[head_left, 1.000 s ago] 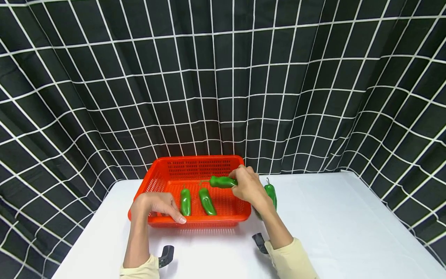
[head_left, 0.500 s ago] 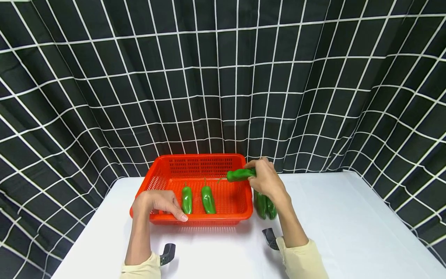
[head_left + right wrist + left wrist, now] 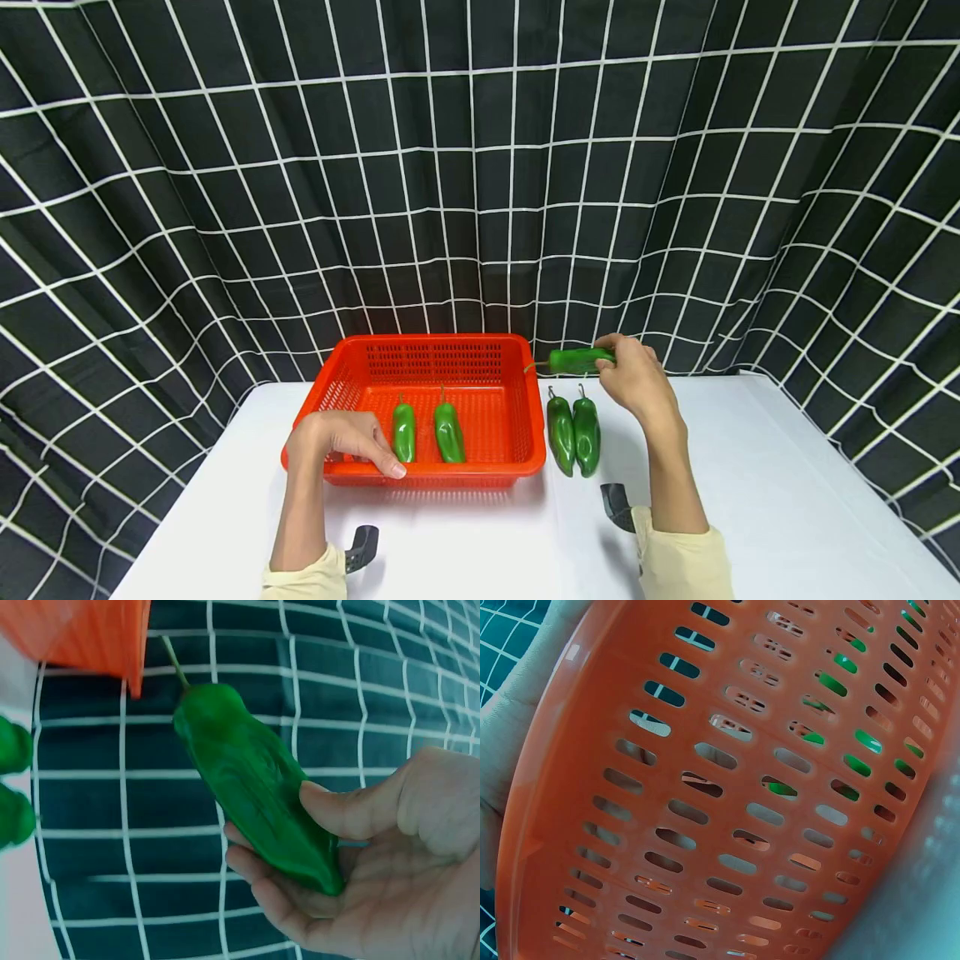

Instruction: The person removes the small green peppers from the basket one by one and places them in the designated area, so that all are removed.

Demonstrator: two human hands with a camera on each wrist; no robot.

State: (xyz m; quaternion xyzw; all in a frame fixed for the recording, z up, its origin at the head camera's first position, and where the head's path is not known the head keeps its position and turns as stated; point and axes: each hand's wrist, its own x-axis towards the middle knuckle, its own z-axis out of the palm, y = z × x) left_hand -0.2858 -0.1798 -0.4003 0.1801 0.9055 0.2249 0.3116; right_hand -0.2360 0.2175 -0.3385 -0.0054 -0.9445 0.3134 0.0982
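Observation:
A green pepper (image 3: 576, 361) is pinched near its tip by my right hand (image 3: 637, 379), raised beyond the basket's right side. Its thin stem points left, toward the basket. In the right wrist view the thumb presses on top of the pepper (image 3: 251, 780) and the fingers lie beneath it. My left hand (image 3: 348, 437) grips the front left rim of the red plastic basket (image 3: 480, 469), thumb outside and the other fingers hidden behind the wall. Inside the basket lie two green peppers, one on the left (image 3: 403, 433) and one in the middle (image 3: 448, 432).
Two more peppers, a left one (image 3: 560, 433) and a right one (image 3: 587, 433), lie side by side on the white table (image 3: 780, 483), just right of the basket. A black curtain with white grid lines (image 3: 480, 167) hangs behind the table.
My right hand has carried the pepper from over the basket to the right, past its rim. The two table peppers are now fully in view. My left hand stays on the rim.

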